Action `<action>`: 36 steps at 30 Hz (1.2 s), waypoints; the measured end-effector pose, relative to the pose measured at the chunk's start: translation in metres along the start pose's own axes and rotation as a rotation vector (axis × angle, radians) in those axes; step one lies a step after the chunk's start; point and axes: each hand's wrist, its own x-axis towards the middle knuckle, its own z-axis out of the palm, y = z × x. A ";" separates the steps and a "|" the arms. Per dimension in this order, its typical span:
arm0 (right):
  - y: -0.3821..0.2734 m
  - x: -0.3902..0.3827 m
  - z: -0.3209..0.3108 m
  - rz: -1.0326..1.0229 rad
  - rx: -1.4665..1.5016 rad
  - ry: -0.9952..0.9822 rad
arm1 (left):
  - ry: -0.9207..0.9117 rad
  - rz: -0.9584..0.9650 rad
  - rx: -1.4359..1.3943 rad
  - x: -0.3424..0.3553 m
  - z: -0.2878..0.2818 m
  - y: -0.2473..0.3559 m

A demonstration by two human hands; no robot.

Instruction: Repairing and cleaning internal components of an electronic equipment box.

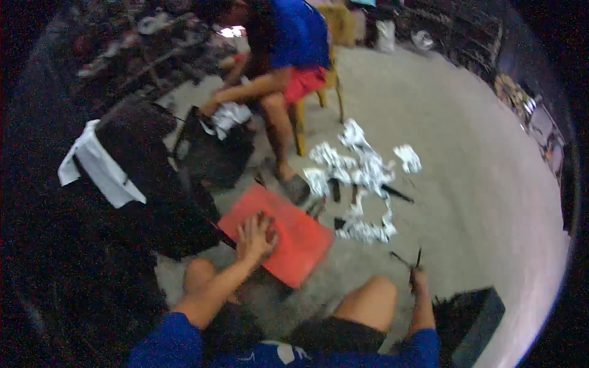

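My left hand (256,239) lies on a flat red board (299,248), its fingers spread. Beside those fingers is a small dark reddish piece (269,226), blurred and partly covered. Out to the right, past my knee, my right hand (418,279) is closed around a dark V-shaped tool (419,257). Two thin prongs of it stand apart; whether it is scissors or pliers I cannot tell.
Crumpled white-silver scraps (368,165) and dark strips (397,194) litter the concrete floor ahead. Another person (297,37) sits on a yellow chair (332,92), handling white material (228,116) over a dark container. A white cloth (101,162) drapes at left; a dark box (485,319) stands at right.
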 end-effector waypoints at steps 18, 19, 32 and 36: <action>-0.164 -0.279 0.017 -0.217 0.095 -0.098 | -0.388 0.263 -0.795 -0.044 -0.024 0.118; -0.148 -0.283 0.016 -0.227 0.024 0.004 | -0.695 0.061 -1.092 -0.052 -0.028 0.151; -0.115 -0.260 0.030 -0.333 0.337 -0.121 | -0.613 -0.680 -2.257 -0.062 0.044 0.209; -0.113 -0.263 0.044 -0.329 0.306 -0.063 | -0.514 -0.702 -2.217 -0.060 0.039 0.202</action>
